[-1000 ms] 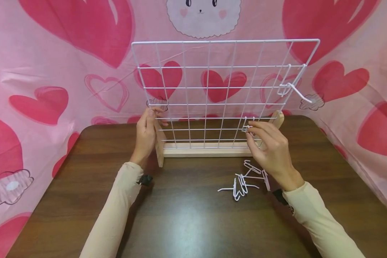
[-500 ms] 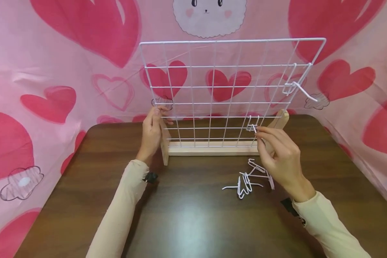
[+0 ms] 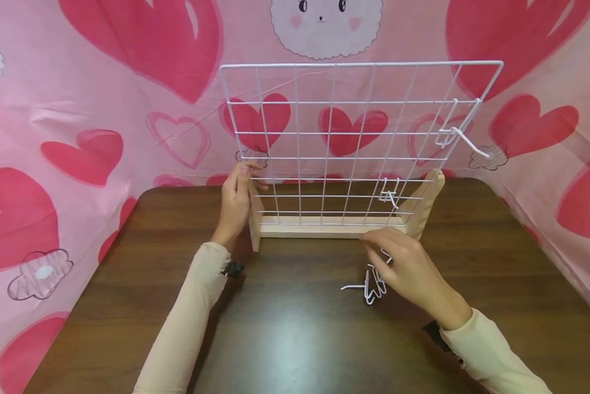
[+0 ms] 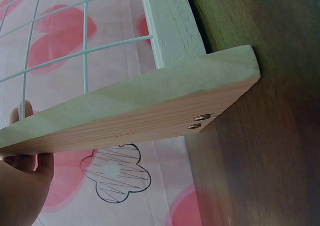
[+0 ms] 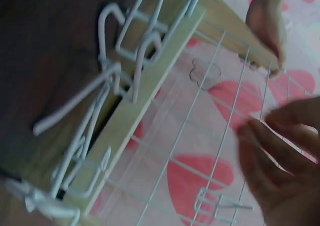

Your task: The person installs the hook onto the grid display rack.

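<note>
A white wire grid [image 3: 363, 64] leans in a pale wooden stand [image 3: 319, 231]. My left hand [image 3: 235, 200] grips the stand's left side piece, with fingers on both sides of the wood in the left wrist view [image 4: 140, 103]. One white wire hook [image 3: 454, 131] hangs near the grid's upper right, and another hook [image 3: 388, 196] hangs low on the right. My right hand [image 3: 408, 268] is above several loose white hooks [image 3: 371, 287], partly covering them. Nothing shows between its loosely bent fingers, which the right wrist view [image 5: 285, 166] blurs.
The stand rests on a dark brown wooden table [image 3: 285, 339]. A pink cloth [image 3: 142, 71] with red hearts hangs behind and beside it. The stand's right side piece [image 3: 427, 202] rises just beyond my right hand.
My right hand has let go of the lower hook, which stays on the grid, and has come down toward the loose hooks. My left hand keeps its hold. The head view has shifted slightly.
</note>
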Demonstrator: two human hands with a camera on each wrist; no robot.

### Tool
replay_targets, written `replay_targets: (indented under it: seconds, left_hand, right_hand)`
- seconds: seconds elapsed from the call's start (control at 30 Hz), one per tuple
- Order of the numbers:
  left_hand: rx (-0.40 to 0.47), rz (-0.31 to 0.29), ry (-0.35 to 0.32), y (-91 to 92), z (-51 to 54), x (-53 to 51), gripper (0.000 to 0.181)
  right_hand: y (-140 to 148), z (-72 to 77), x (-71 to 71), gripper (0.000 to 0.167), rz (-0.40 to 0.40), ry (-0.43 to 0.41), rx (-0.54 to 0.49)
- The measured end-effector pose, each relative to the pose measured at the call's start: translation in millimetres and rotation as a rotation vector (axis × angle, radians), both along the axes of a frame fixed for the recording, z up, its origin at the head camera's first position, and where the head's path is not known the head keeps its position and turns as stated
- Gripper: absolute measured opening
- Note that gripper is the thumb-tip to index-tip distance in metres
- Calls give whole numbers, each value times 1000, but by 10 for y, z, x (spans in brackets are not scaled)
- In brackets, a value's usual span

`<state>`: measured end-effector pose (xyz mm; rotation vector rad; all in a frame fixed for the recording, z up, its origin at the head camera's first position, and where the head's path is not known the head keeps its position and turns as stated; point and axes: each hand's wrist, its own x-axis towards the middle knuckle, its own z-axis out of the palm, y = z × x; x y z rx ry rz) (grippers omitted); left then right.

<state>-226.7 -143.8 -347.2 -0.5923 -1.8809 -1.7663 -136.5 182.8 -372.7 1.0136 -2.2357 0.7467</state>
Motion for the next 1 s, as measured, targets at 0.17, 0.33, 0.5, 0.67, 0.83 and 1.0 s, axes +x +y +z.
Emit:
replay_targets:
  seconds: [0.17,0.33,0.5,0.67,0.83,1.0]
  left_hand:
    - [-1,3,4,10,41,6,33]
    - [-3,-2,3,0,36,13,34]
    - [-13,9,9,2,34,25,33]
    - [-8,2,1,32,25,9,31]
    - [13,11,-6,28,4,12,34]
    - [21,22,-4,23,-11,15,35]
  right_hand:
    - [-121,-141,62,20,4,-128,203]
    - [-216,-282,114,16,81,-176,283]
    - [-227,-333,132,15,107,-188,358]
    - [-210,-350,153,18,93,-207,438]
    - [-218,-372,178,22,70,-202,481]
    - [-208,-392,168,21,52,-171,479]
